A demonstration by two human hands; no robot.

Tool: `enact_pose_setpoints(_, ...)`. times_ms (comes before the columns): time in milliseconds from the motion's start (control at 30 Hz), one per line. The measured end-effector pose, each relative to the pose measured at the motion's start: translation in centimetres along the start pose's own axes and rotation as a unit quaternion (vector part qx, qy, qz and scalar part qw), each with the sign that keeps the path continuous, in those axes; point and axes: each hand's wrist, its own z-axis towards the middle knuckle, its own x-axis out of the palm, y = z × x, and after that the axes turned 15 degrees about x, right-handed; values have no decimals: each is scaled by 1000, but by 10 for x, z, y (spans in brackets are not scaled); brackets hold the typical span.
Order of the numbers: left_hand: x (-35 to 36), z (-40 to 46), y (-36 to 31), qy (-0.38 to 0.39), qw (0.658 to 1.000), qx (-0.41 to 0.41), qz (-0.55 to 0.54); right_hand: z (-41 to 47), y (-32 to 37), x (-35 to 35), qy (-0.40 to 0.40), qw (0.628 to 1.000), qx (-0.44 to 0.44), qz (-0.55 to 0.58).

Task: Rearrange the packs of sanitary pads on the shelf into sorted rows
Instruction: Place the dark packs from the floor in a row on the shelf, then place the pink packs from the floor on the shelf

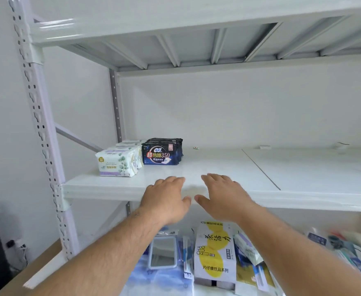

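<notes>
Bright, even, diffuse light; source not visible. Faint soft shadows under my hands point(196, 195) on shelf point(303, 171). Glare streaks on upper beam point(55, 28). Wide-angle bending at edges. Lower clutter motion-blurred.

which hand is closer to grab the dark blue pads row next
Left, probably. The left hand lies open at the shelf edge, on the side of the dark blue packs; the right hand, also open, sits farther from them.
</notes>
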Motion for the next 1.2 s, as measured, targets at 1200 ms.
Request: enact_pose_setpoints(1200, 228, -244, -201, 261, 954, 113, -93, -379, -177, 173, 276, 938, 209, -32)
